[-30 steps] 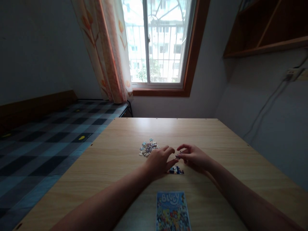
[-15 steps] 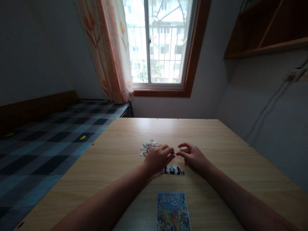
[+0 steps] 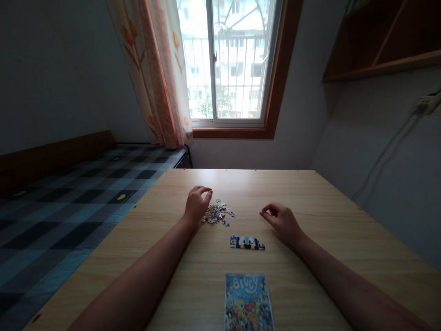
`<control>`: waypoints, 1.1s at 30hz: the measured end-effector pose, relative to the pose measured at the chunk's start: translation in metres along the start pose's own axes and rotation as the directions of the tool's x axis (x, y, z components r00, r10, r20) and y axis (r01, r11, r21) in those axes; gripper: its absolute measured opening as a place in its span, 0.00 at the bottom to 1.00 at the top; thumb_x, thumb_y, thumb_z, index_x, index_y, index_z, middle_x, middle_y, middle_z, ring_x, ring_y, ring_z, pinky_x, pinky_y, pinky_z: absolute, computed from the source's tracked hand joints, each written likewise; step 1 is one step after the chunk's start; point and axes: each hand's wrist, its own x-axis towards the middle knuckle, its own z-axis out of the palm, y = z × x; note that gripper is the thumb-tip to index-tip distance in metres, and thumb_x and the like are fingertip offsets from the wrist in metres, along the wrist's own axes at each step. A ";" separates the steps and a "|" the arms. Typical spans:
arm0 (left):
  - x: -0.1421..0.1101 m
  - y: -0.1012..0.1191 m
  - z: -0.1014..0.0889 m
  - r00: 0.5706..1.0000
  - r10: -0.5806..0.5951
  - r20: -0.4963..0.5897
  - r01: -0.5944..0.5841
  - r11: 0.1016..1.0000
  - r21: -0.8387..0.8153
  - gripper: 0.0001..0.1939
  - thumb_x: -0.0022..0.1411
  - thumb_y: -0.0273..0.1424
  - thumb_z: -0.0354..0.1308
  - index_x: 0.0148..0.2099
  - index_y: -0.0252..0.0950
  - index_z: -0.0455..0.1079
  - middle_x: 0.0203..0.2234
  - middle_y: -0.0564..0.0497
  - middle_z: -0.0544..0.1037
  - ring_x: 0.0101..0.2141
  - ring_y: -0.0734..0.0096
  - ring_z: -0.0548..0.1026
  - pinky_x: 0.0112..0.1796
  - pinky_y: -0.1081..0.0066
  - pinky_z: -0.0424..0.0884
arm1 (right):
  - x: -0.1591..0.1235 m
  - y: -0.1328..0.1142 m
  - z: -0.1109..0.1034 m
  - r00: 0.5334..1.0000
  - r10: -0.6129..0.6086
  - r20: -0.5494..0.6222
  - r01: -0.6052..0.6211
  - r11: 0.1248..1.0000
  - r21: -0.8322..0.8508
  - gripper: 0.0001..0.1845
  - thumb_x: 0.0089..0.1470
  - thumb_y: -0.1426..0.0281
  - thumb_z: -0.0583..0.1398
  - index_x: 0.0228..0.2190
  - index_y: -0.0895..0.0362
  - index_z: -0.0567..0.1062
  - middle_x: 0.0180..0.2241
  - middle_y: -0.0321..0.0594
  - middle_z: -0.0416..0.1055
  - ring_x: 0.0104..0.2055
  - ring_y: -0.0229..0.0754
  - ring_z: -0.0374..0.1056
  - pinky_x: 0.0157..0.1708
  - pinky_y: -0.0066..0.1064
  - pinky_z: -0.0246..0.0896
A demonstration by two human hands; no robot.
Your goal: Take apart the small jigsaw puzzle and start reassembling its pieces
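Observation:
My left hand (image 3: 199, 202) is over the left side of a loose heap of jigsaw puzzle pieces (image 3: 216, 214), thumb and forefinger curled together. Whatever is between those fingertips, if anything, is too small to make out. My right hand (image 3: 280, 219) hovers to the right of the heap in a pinch, with a puzzle piece at its fingertips, mostly hidden. Between the hands and nearer to me lies a joined strip of puzzle (image 3: 247, 242), dark blue and white with a face on it. Closer still is a blue picture card (image 3: 248, 301) marked "Bluey".
The wooden table (image 3: 193, 280) reaches toward the window (image 3: 237, 59). A bed with a checked cover (image 3: 86, 193) stands along its left side. A shelf (image 3: 382, 64) and a cable (image 3: 386, 151) are on the right wall.
My left hand has gone from beside my right hand to the far left of the heap, uncovering the strip and more loose pieces. My right hand has stayed nearly in place, its fingers closing tighter.

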 end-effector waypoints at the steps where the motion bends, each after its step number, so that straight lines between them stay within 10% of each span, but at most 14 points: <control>1: 0.000 -0.001 0.001 1.000 -0.021 -0.002 0.021 1.000 -0.023 0.16 0.62 0.40 0.53 0.39 0.35 0.78 0.38 0.45 0.78 0.44 0.60 0.73 0.51 0.59 0.68 | 0.000 0.001 0.000 1.000 0.016 0.026 -0.016 1.000 0.009 0.13 0.53 0.59 0.61 0.28 0.56 0.78 0.21 0.36 0.67 0.25 0.41 0.63 0.27 0.31 0.57; 9: -0.002 0.004 0.001 0.992 0.041 0.115 -0.028 0.993 -0.118 0.17 0.59 0.41 0.52 0.31 0.37 0.78 0.39 0.46 0.78 0.44 0.61 0.75 0.50 0.61 0.69 | -0.007 -0.016 0.007 0.979 -0.033 0.200 0.010 0.993 0.118 0.13 0.56 0.61 0.59 0.33 0.56 0.80 0.26 0.40 0.77 0.27 0.41 0.69 0.30 0.31 0.64; 16: -0.001 0.005 0.002 0.994 -0.065 0.086 0.075 0.991 -0.110 0.23 0.62 0.39 0.43 0.32 0.37 0.78 0.35 0.47 0.80 0.43 0.61 0.76 0.49 0.62 0.69 | -0.014 -0.029 0.012 0.920 -0.266 0.286 0.196 0.948 0.252 0.25 0.61 0.70 0.54 0.59 0.52 0.68 0.54 0.45 0.73 0.55 0.47 0.68 0.57 0.45 0.61; 21: -0.001 0.000 0.003 0.987 -0.160 0.009 0.160 0.980 -0.119 0.23 0.63 0.38 0.42 0.34 0.36 0.77 0.36 0.46 0.80 0.42 0.60 0.75 0.49 0.62 0.68 | -0.009 -0.016 0.005 0.958 -0.173 0.230 0.136 0.976 0.170 0.18 0.58 0.72 0.55 0.48 0.55 0.77 0.46 0.45 0.77 0.47 0.47 0.72 0.50 0.41 0.66; 27: -0.007 0.017 -0.004 0.987 0.141 0.072 -0.142 0.990 0.015 0.16 0.65 0.37 0.48 0.35 0.38 0.76 0.38 0.47 0.78 0.44 0.61 0.73 0.50 0.60 0.66 | -0.008 -0.020 0.001 0.942 -0.237 0.240 0.176 0.953 0.248 0.11 0.54 0.74 0.58 0.35 0.55 0.80 0.40 0.44 0.78 0.44 0.46 0.72 0.47 0.37 0.65; 33: -0.020 0.048 -0.011 0.826 0.468 0.314 -0.510 0.858 0.064 0.19 0.61 0.46 0.58 0.49 0.41 0.74 0.54 0.45 0.72 0.55 0.55 0.67 0.58 0.53 0.57 | -0.012 -0.034 -0.015 0.834 -0.324 0.446 0.258 0.944 0.204 0.13 0.52 0.64 0.66 0.41 0.54 0.80 0.48 0.46 0.74 0.53 0.50 0.67 0.56 0.42 0.59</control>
